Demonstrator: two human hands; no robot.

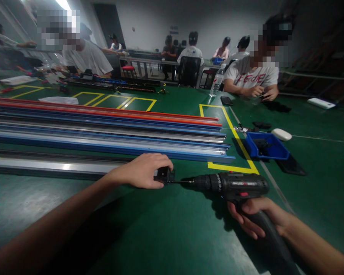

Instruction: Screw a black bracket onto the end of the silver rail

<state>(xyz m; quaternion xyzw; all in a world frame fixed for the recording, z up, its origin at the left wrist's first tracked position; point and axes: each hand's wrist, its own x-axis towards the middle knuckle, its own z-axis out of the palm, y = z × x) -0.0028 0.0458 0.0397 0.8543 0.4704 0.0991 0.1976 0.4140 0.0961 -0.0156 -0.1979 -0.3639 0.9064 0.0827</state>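
My right hand (255,217) is wrapped round the handle of a black cordless drill (240,185), which points left. The drill's long thin bit (180,182) reaches the black end cap (163,175) of a metal rail; whether a screw sits at its tip I cannot make out. My left hand (146,170) is closed over the end of that silver and black rail (65,167), with fingers curled round the cap. The rail lies along the green table and runs off to the left.
Red, blue and silver rails (109,131) lie side by side just beyond. A blue bin (271,151) with black parts, a white rounded object (281,134), a phone (226,101) and a bottle (216,82) are at right. A co-worker (253,74) sits opposite.
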